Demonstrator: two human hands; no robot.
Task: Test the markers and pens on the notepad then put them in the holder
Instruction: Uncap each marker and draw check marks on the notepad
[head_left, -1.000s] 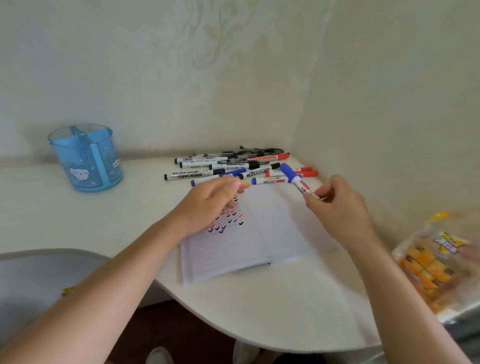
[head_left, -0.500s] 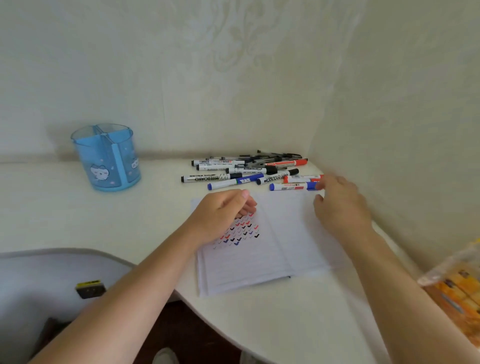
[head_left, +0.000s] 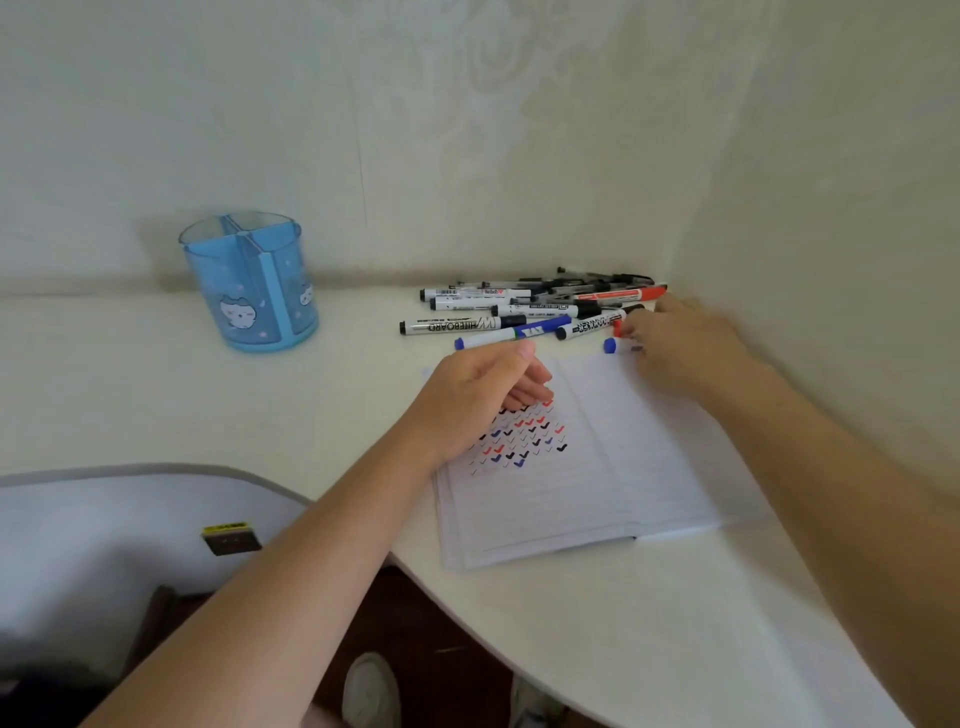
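Observation:
An open lined notepad (head_left: 597, 483) lies on the white desk, its left page covered with red, blue and black check marks. My left hand (head_left: 478, 395) rests on that page with loosely curled fingers and holds nothing. Behind the notepad lies a pile of markers and pens (head_left: 530, 306). My right hand (head_left: 680, 348), blurred, lies palm down over the pile's right end. A blue cap (head_left: 610, 344) and a red cap (head_left: 618, 327) poke out from under its fingers. Whether it grips a marker is hidden. The blue divided holder (head_left: 249, 283) stands at the back left.
Two walls meet in a corner just behind and to the right of the marker pile. The desk's curved front edge (head_left: 467, 587) runs below the notepad. A grey-white cushioned seat (head_left: 104, 545) with a small yellow-black tag sits at the lower left.
My right hand held a blue-capped marker up a second ago, then lowered it to the pile's near edge and now lies over the markers. The left hand stayed on the notepad. The camera turned left.

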